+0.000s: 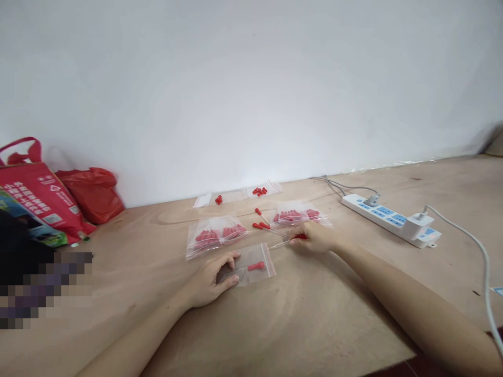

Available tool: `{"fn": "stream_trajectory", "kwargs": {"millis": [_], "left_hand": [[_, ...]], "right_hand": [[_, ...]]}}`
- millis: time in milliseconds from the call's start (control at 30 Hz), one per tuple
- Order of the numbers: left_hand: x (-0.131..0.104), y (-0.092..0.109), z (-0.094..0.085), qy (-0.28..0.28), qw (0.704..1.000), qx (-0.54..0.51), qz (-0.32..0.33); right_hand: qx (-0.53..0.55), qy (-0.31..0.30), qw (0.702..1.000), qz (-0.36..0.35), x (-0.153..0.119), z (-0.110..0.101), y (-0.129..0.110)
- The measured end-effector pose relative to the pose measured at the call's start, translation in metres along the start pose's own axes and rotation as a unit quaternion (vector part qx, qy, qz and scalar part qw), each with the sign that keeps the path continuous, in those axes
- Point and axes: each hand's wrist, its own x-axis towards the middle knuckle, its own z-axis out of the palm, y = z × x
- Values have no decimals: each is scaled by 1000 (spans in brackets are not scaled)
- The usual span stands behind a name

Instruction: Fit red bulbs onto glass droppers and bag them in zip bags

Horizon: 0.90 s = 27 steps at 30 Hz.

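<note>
My left hand [215,278] rests on a clear zip bag [244,257], thumb and fingers apart over its closed end. Inside that bag lies a dropper with a red rubber bulb [256,266]. Its zip edge faces right. My right hand [311,237] is closed around the red bulb end of another glass dropper [280,244], whose tube points left toward the bag's mouth. Just beyond, loose red-bulbed droppers [259,225] lie on the wooden table [306,309]; my right hand partly hides their tubes.
Filled zip bags of red bulbs lie behind my hands, one at left [215,234] and one at right [293,214]. More bags [236,196] lie by the wall. A white power strip [387,217] with cables is at right. Red bags [94,193] and a person's dark sleeve are at left.
</note>
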Motion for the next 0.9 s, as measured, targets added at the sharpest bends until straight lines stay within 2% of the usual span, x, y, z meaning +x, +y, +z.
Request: {"fn": "stream_trajectory", "kwargs": {"millis": [333, 533, 633, 767, 833, 900], "left_hand": [[0, 1, 0, 5, 1000, 0, 0], [1, 0, 4, 0, 1000, 4, 5], [1, 1, 5, -2, 1000, 2, 2], [0, 3, 6, -2, 1000, -3, 10], [0, 4, 7, -2, 1000, -5, 14], [0, 5, 8, -2, 1000, -7, 19]], "right_hand": [[19, 28, 998, -52, 7, 25, -35], [61, 83, 992, -72, 11, 36, -46], [99, 83, 990, -54, 12, 42, -48], [199, 68, 977, 30, 16, 54, -50], [214, 79, 972, 61, 19, 59, -53], [195, 93, 976, 36, 20, 60, -55]]}}
